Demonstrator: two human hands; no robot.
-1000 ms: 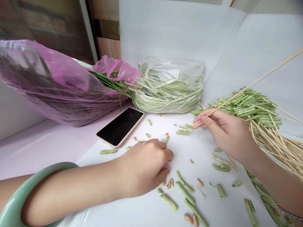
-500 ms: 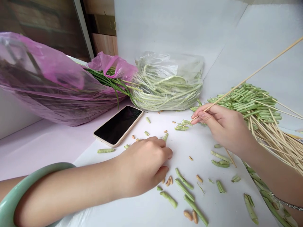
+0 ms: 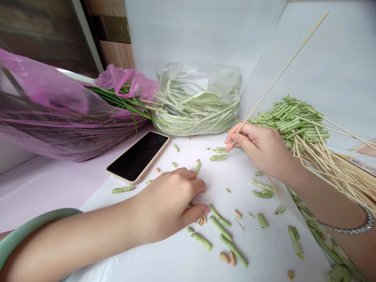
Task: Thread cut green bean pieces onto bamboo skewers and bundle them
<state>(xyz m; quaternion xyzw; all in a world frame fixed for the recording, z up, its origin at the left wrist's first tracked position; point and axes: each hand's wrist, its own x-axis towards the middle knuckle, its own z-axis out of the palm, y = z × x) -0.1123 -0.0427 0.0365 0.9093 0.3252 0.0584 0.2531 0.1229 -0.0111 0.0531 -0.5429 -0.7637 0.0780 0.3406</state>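
My right hand (image 3: pixel 258 147) pinches a long thin bamboo skewer (image 3: pixel 279 76), which slants up to the right. Its lower tip is by the fingertips, close to cut green bean pieces (image 3: pixel 217 157) on the white sheet. Beneath that wrist another stick end (image 3: pixel 273 185) shows. Over the sheet, my left hand (image 3: pixel 173 201) is bent palm down, thumb apart from the curled forefinger. Part of a green piece shows in that gap; the other fingertips are partly hidden. Near its thumb lie bean pieces (image 3: pixel 220 228) and brown bean seeds (image 3: pixel 201 221).
A phone (image 3: pixel 138 156) lies left of centre. Behind stand a pink bag (image 3: pixel 58 121) of long green stalks and a clear bag (image 3: pixel 199 102) of long beans. To the right are a heap of cut beans (image 3: pixel 296 117) and many skewers (image 3: pixel 337 168).
My left thumb has moved away from the forefinger. The skewer in my right hand is tilted more steeply. The whole view has shifted slightly, so things appear further left.
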